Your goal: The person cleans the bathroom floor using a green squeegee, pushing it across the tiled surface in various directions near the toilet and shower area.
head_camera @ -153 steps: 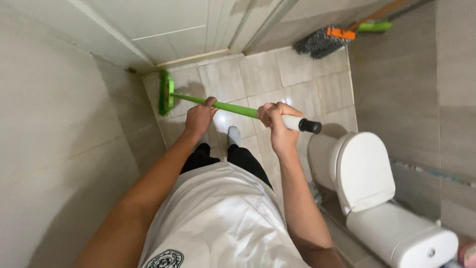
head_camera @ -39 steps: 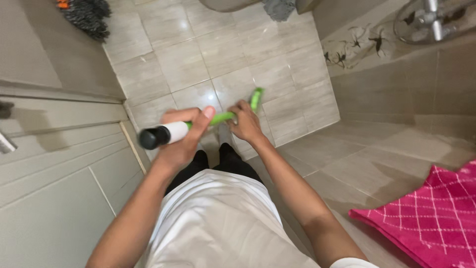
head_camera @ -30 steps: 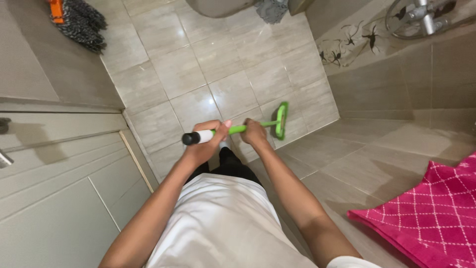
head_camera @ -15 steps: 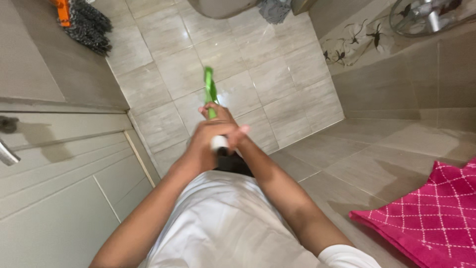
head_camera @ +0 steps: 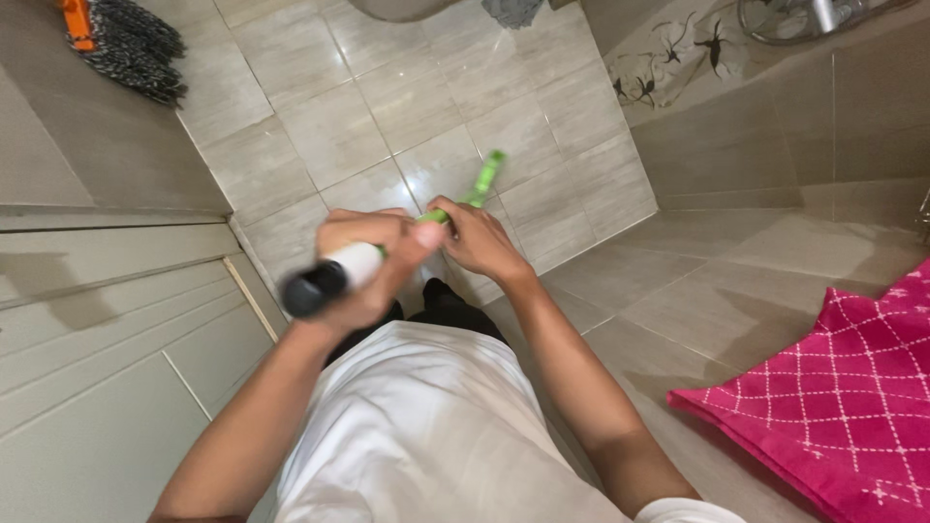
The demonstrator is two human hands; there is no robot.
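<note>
Both hands wrapped around green long-handled brush (head_camera: 480, 184). Left hand (head_camera: 373, 261) grips white section near black end cap; right hand (head_camera: 475, 237) grips green shaft just ahead. Brush head blurred, over tiled floor (head_camera: 329, 145). Pink cloth (head_camera: 833, 387) lies well apart, lower right.

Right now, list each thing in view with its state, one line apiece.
Green-handled floor brush: gripped in both hands, angled down toward the tiles.
Left hand: closed around the white grip.
Right hand: closed on the green shaft.
Pink mat: lying flat on the floor.
Grey mop head: lying on the floor.
</note>
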